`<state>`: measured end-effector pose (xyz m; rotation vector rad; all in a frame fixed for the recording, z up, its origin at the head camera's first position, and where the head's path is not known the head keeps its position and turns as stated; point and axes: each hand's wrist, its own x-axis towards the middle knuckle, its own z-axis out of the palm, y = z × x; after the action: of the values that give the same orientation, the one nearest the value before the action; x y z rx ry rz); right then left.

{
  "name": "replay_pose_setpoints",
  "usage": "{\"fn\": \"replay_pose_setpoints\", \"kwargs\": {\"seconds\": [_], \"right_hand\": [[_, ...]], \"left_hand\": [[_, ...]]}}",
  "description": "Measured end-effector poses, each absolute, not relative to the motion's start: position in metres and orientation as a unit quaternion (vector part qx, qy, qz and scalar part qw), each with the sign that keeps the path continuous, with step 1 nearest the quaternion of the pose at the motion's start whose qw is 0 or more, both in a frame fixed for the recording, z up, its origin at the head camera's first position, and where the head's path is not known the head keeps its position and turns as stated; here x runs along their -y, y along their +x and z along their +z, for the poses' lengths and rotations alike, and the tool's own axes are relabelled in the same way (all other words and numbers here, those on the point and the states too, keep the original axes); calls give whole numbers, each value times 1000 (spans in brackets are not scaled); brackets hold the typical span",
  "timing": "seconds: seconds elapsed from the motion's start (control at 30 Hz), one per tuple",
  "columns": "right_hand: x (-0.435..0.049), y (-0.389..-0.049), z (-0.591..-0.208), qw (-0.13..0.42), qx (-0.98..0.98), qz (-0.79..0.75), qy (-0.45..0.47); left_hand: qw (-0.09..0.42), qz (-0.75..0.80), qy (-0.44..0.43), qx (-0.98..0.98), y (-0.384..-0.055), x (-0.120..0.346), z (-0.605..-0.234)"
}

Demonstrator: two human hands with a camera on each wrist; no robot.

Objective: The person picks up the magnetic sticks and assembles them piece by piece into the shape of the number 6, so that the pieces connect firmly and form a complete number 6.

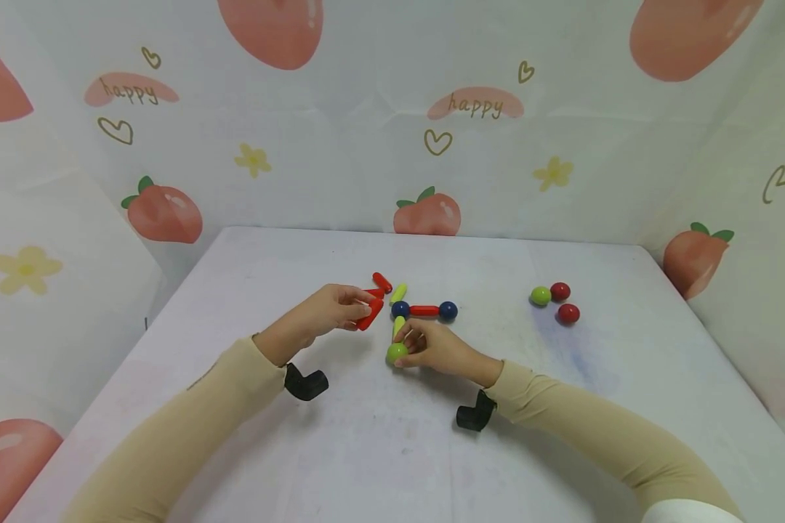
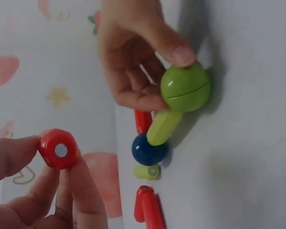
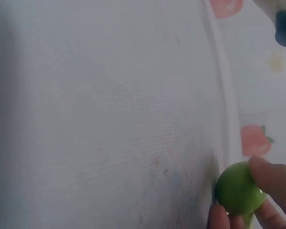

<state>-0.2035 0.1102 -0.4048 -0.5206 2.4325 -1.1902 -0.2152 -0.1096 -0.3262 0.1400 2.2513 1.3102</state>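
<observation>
Red faceted rod [image 2: 58, 149], closest to the left wrist camera, pinched between the thumb and fingers of the left hand [image 1: 330, 312]; a green ball [image 1: 397, 354] in the right hand [image 1: 441, 351].
The rod is glossy, with flat sides and a round silvery disc set in its end. Thumb and fingers of the right hand grip the green ball (a thin dark seam runs round it) at the worktop [image 1: 379, 450], where it meets a yellow-green rod [image 2: 164, 128] leading to a dark blue ball [image 1: 400, 309]. From there a red bar [image 1: 424, 311] reaches sideways to a second blue ball [image 1: 448, 311]. Just beyond lies a loose yellow-green piece [image 1: 399, 292]; two red sticks [image 2: 154, 212] lie near the left hand. Well off to the right sit a lime ball [image 1: 541, 296] and two dark red balls [image 1: 568, 314].
</observation>
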Motion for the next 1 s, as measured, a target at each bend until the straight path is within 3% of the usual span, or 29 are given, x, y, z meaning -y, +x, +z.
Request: {"fn": "replay_pose_setpoints", "kwargs": {"seconds": [0.57, 1.0], "right_hand": [[-110, -204, -404, 202, -862, -432, -174], [-111, -204, -405, 197, -858, -436, -185]], "left_hand": [[339, 469, 39, -815, -176, 98, -362], [328, 482, 12, -812, -166, 85, -388]]}}
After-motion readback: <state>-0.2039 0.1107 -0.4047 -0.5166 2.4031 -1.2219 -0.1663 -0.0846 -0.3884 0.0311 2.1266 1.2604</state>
